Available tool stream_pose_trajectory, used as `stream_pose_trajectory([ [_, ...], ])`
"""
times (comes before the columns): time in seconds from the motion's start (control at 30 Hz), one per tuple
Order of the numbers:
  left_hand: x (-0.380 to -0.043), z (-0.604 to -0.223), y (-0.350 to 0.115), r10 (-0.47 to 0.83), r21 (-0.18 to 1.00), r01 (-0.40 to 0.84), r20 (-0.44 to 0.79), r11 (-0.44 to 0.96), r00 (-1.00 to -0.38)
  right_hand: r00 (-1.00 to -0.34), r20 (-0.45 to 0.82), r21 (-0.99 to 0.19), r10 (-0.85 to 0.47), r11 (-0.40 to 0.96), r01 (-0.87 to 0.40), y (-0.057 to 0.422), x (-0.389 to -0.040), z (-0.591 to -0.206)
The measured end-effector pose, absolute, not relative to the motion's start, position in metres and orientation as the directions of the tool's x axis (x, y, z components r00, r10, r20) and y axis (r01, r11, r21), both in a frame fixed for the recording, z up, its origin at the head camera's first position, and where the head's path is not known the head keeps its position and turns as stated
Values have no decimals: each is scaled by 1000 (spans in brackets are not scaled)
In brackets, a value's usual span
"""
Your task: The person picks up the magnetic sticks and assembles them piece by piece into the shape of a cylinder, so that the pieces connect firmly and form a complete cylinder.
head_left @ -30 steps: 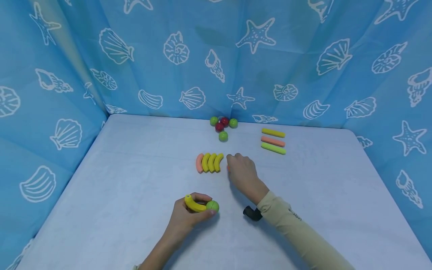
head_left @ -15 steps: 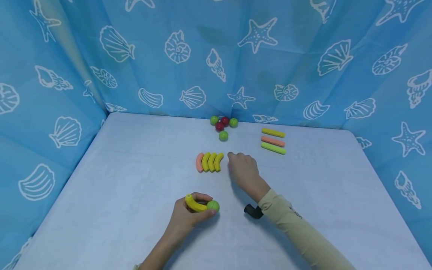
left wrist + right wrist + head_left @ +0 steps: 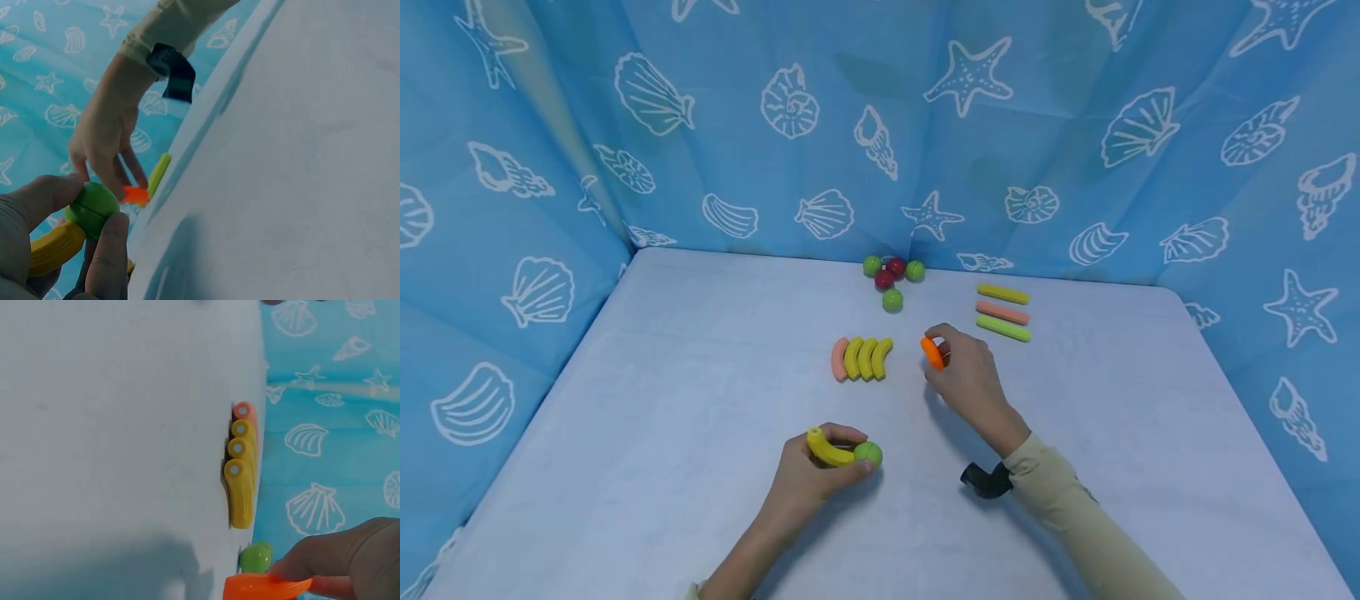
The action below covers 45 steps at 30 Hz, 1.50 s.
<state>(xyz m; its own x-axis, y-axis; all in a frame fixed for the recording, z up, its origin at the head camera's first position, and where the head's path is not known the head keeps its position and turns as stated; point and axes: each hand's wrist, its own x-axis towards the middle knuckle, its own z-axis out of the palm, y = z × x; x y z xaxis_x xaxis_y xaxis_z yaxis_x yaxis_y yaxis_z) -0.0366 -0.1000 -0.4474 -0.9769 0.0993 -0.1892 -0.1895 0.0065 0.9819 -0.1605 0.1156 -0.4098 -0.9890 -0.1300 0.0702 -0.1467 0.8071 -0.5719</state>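
My left hand (image 3: 823, 467) grips a green ball (image 3: 92, 209) with a curved yellow piece (image 3: 57, 249) joined to its side. Thumb and fingertips are on the ball, above the near middle of the table. Farther forward and to the right, my right hand (image 3: 973, 375) pinches a short orange piece (image 3: 933, 353) between thumb and fingers, raised off the cloth. To its left lie several curved pieces side by side: a pink one (image 3: 839, 360) and yellow ones (image 3: 867, 359). In the right wrist view only part of the orange piece (image 3: 262, 587) shows.
Green balls (image 3: 892, 300) and red balls (image 3: 884, 279) cluster at the table's back edge. Straight yellow (image 3: 1003, 293), pink (image 3: 1002, 312) and lime (image 3: 1003, 327) sticks lie at back right. A blue shell-print curtain (image 3: 820, 150) borders the white table (image 3: 647, 400).
My right hand has lifted and shifted slightly right, bringing the orange piece from mostly hidden under the fingers into plain view. My left hand keeps its grip nearly still.
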Motion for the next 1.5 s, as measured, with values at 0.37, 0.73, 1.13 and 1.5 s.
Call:
stream_pose_trajectory([
  [0.37,-39,-443,-95,103,979,-206,-204,-1,-973,-995,78,-823,-64,559,-100,139,-141,-413],
  [0.73,-44,-442,-87,118,980,-196,-197,14,-973,-997,-7,-933,-83,360,-24,148,-116,-409],
  [1.13,-46,-441,-81,138,982,-191,-190,11,-972,-991,-4,-983,-134,184,-21,145,-89,-403],
  [1.5,-45,-442,-75,160,983,-181,-179,0,-971,-976,50,-996,-211,65,-65,139,-76,-407],
])
